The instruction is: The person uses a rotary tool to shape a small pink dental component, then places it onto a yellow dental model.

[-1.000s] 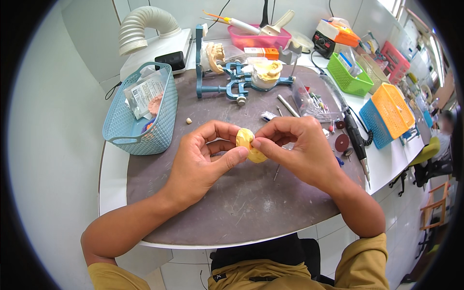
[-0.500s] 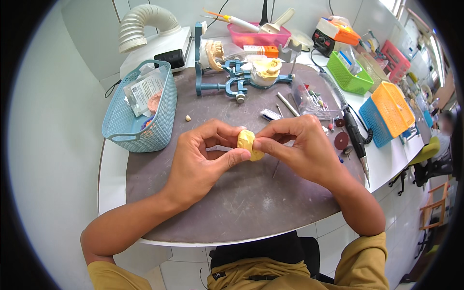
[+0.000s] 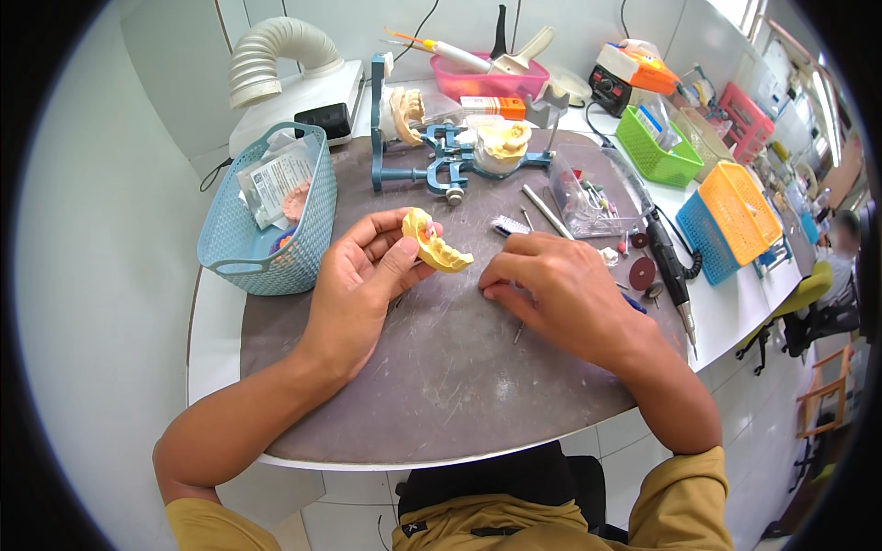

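My dental cast (image 3: 447, 258) is yellow, my sleeves (image 3: 684, 496) mustard. My bench mat (image 3: 459, 395) is grey-brown with paler streaks. I see a steel-blue articulator (image 3: 401, 174), a light-blue lattice-patterned basket (image 3: 310, 230), a lime-green basket (image 3: 657, 162), an orange basket (image 3: 735, 199), a blue basket (image 3: 712, 241), a pink tub (image 3: 478, 84), dark-red discs (image 3: 643, 274) and a black, silver-tipped rotary handpiece (image 3: 668, 253).

Yellow dental model (image 3: 445, 256): matt, plaster-like, bumpy. Bench (image 3: 441, 395): dull top, scratched. Light-blue basket (image 3: 317, 213): plastic, woven texture. Articulator (image 3: 402, 174): smooth, looks like painted metal.
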Demonstrator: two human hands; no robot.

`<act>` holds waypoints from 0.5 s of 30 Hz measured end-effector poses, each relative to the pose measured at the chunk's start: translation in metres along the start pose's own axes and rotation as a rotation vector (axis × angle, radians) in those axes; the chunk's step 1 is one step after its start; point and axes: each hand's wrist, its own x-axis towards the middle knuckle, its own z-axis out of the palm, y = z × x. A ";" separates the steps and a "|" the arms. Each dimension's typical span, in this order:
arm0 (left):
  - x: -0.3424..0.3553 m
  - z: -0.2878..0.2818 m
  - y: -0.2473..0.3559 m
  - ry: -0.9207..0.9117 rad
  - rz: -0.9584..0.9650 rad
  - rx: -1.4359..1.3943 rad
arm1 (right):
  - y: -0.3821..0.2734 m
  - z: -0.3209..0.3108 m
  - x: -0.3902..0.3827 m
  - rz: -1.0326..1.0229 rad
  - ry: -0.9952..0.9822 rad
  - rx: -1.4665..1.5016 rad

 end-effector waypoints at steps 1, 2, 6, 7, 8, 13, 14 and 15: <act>0.000 0.000 0.000 -0.003 -0.003 0.006 | -0.001 0.001 0.001 -0.008 -0.006 -0.012; 0.000 -0.001 -0.001 -0.008 -0.005 0.006 | -0.002 0.003 0.002 -0.015 -0.012 -0.024; -0.002 0.003 0.002 -0.014 0.004 0.006 | -0.004 0.005 0.004 0.023 -0.004 -0.001; -0.004 0.004 0.003 -0.012 0.011 0.004 | -0.003 0.005 0.004 0.035 0.008 0.031; -0.004 0.004 0.004 -0.023 0.016 0.019 | -0.002 0.004 0.003 0.048 0.020 0.064; -0.005 0.004 0.006 -0.086 -0.004 0.117 | -0.007 -0.006 0.006 0.185 0.201 0.323; -0.005 0.003 0.004 -0.112 0.013 0.141 | -0.008 -0.007 0.006 0.216 0.232 0.375; -0.004 0.001 0.002 -0.136 0.029 0.164 | -0.007 -0.005 0.006 0.187 0.277 0.408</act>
